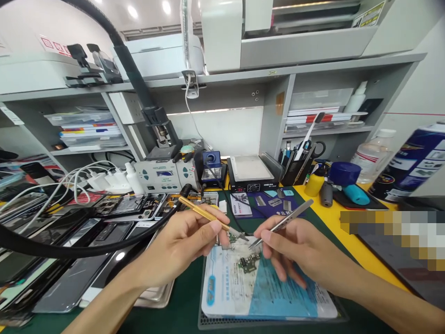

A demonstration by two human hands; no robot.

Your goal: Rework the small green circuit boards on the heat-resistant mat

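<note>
My left hand [198, 234] is closed around a gold-handled craft knife [204, 213], its blade pointing right and down. In my right hand [292, 241] are silver tweezers [290, 218], pinched between thumb and fingers with the tips close to the blade. Below the two tools lies a small green circuit board [249, 263], on a worn blue-and-white printed pad [239, 297]. Another piece of green board [239, 236] sits just behind it, partly hidden by my left hand and the knife. Neither tool clearly touches a board.
Several phones [97, 260] cover the left side, with a black hose [104, 253] arching over them. Behind stand a soldering station [163, 174] and a hot plate [251, 168]. Loose blades [274, 202] lie on a purple mat; bottles and a spray can [410, 162] stand right.
</note>
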